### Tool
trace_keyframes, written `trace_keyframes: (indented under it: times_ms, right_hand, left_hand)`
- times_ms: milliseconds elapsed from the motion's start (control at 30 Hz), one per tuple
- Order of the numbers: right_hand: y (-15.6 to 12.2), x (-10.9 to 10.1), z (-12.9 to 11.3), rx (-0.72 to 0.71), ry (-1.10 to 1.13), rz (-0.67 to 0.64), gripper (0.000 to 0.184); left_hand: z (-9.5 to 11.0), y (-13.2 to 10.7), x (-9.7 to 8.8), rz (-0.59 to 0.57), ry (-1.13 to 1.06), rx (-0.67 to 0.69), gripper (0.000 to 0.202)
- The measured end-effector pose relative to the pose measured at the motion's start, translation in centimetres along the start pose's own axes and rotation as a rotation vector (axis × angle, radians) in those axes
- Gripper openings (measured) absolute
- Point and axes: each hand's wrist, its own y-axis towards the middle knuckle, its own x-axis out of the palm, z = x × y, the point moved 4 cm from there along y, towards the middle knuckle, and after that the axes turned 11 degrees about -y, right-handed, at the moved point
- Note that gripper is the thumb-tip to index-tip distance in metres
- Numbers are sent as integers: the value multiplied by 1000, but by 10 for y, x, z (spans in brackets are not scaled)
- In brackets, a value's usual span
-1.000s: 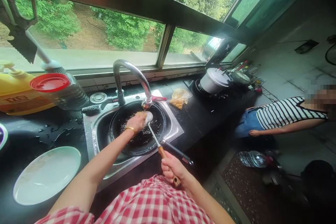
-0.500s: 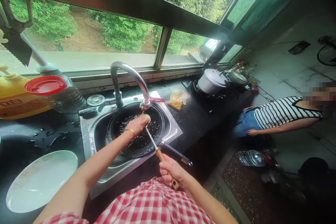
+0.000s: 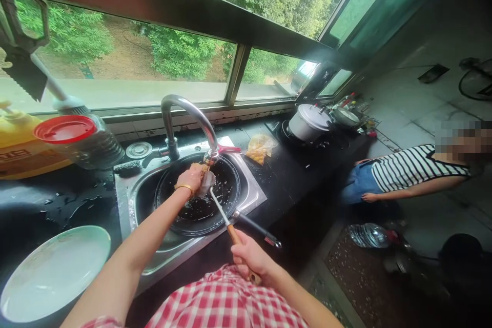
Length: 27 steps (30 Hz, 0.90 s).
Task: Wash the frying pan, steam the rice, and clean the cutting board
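My right hand is wrapped round the wooden handle of a spatula with a metal shaft. Its broad metal head lies under the faucet, over the sink. Close beside that head is my left hand, a yellow bracelet at its wrist, with its fingers closed on a yellowish scrubber that is mostly hidden. Below both hands, a black wok with water and small bits in it sits in the steel sink. Its black handle sticks out over the front rim.
A white oval plate lies on the left counter near a red-lidded jar and a yellow bottle. Right of the sink are a bag of yellow food and a pot. Another person stands at right.
My left hand has shifted slightly left and down, and more of the spatula's head now shows beside it. My right hand keeps its grip on the handle.
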Motion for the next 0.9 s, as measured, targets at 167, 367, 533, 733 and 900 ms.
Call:
trace_keyframes:
  times_ms: [167, 367, 533, 733, 900]
  right_hand:
    - [-7, -45, 3, -168, -892, 497, 58]
    - [-4, -68, 11, -200, -1349, 576, 41]
    - [0, -63, 15, -241, -1425, 548, 44]
    - [-8, -61, 38, -210, -1476, 553, 46]
    - [-22, -67, 50, -262, -1375, 640, 46]
  left_hand:
    - [-35, -4, -33, 126, -28, -66, 41]
    - [7, -40, -62, 123, -4, 168, 43]
    - [47, -51, -26, -17, -26, 331, 38]
    - [8, -21, 5, -88, -28, 112, 36]
    - [-35, -12, -10, -109, 21, 8, 35]
